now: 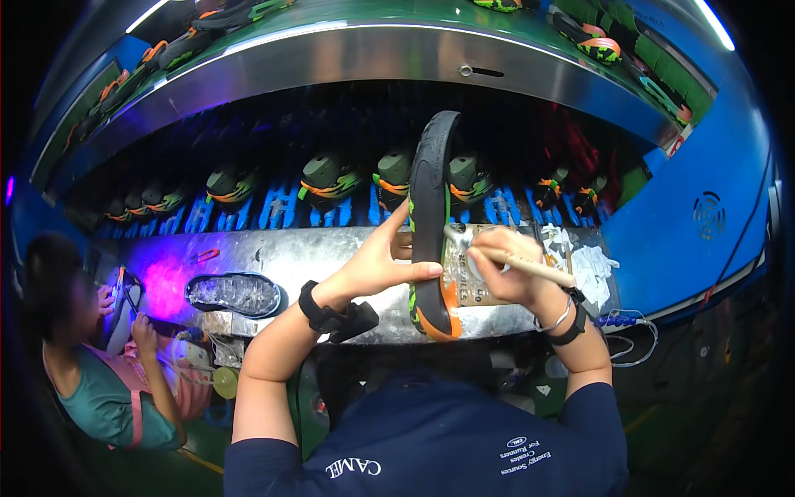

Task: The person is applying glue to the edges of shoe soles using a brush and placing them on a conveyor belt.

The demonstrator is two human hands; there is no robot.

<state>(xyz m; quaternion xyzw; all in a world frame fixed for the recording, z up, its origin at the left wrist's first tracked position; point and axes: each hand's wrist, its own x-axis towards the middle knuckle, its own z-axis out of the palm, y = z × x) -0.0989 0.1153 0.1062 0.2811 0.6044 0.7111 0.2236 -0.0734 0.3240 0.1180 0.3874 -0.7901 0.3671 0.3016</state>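
My left hand [373,267] is closed around a black shoe sole [429,219], which stands nearly upright on its edge above the bench. Orange and bright green patches run along the sole's side and its near end. In my right hand [515,269] is a brush [537,269] with a pale wooden handle. Its tip is at the sole's right edge, but I cannot tell whether it touches. Beneath the right hand lies a brown printed sheet [468,291].
White crumpled paper [590,269] lies right on the metal bench [331,240]. A dark shoe sole [234,295] and a red clip-like tool [205,256] lie left. Behind, several shoes [327,176] sit on blue racks. Another person [108,389] works at far left, holding a shoe part.
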